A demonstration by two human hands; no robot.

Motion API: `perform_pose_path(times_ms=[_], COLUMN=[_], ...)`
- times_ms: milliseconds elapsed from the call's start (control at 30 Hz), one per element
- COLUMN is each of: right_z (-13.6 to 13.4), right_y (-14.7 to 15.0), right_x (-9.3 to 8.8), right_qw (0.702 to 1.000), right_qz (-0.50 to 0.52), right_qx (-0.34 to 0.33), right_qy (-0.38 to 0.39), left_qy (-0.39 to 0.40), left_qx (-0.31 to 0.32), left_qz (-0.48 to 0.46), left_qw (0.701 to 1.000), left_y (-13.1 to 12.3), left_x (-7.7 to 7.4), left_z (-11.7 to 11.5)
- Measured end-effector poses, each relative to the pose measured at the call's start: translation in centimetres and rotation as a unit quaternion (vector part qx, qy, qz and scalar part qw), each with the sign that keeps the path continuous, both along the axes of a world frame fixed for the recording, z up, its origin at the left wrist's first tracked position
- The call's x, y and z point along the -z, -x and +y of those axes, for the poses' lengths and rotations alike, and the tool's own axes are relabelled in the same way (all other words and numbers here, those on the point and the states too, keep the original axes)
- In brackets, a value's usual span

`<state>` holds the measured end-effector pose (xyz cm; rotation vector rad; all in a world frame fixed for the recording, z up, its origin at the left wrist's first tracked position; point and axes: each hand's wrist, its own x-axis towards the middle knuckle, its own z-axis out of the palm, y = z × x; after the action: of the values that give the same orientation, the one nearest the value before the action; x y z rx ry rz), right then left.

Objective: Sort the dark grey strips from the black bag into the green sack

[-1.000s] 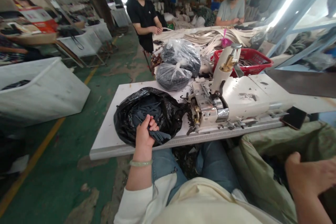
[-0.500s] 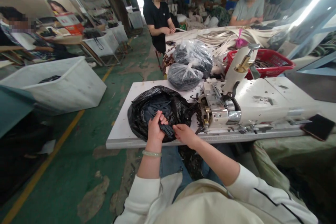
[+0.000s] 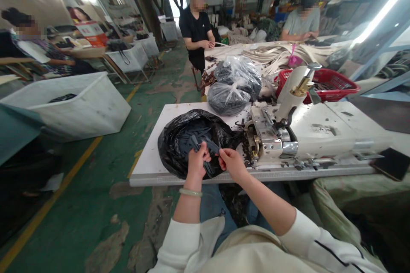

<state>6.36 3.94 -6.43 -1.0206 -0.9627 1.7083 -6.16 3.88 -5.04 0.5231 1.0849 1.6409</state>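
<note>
My left hand (image 3: 198, 164) is shut on a bunch of dark grey strips (image 3: 201, 147), probably leather or rubber, above the mouth of a black plastic bag (image 3: 174, 153). My right hand (image 3: 231, 164) sits close beside it, its fingertips pinching the end of one strip. More loose strips lie inside the bag. The bag rests on a white worktable (image 3: 150, 166) near its front edge. To the right of my hands stands a white industrial sewing machine (image 3: 272, 138), with its metal head a short way from the bag.
Behind the black bag are two tied clear bags of dark strips (image 3: 228, 99). Further back stand a red basket (image 3: 320, 85) and piles of cream straps (image 3: 282, 53). A phone (image 3: 391, 163) lies at the right, above a green sack (image 3: 339, 209). Co-workers (image 3: 197, 21) sit beyond; a white bin (image 3: 70, 108) stands left.
My right hand has come in from the right side and now meets the strips beside my left hand. Both hands have moved slightly toward the front of the bag, and the view has shifted.
</note>
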Motion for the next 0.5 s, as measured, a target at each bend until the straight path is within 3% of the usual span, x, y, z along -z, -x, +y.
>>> perform_pose_path(times_ms=[67,167,333,500], right_z=[-0.3,-0.5,-0.6,-0.7], right_y=[0.2,-0.3,-2.1,-3.0], right_x=[-0.2,-0.5,-1.2,-1.3], right_qw=[1.000,0.994,0.962,0.947], right_qz=[-0.008,0.072,0.187,0.221], right_qx=[-0.007,-0.057,-0.138,-0.183], right_qy=[0.006,0.066,0.141,0.145], left_qy=[0.014,0.024,0.010,-0.022], left_qx=[-0.001,-0.017,0.016,0.066], left_qz=[0.018,0.039,0.058,0.068], left_qw=[1.000,0.999,0.998,0.995], left_y=[-1.1,-1.2,0.1,0.5], left_x=[0.5,0.4,-1.1,-2.2], left_z=[-0.1,-0.1,-0.7,-1.2])
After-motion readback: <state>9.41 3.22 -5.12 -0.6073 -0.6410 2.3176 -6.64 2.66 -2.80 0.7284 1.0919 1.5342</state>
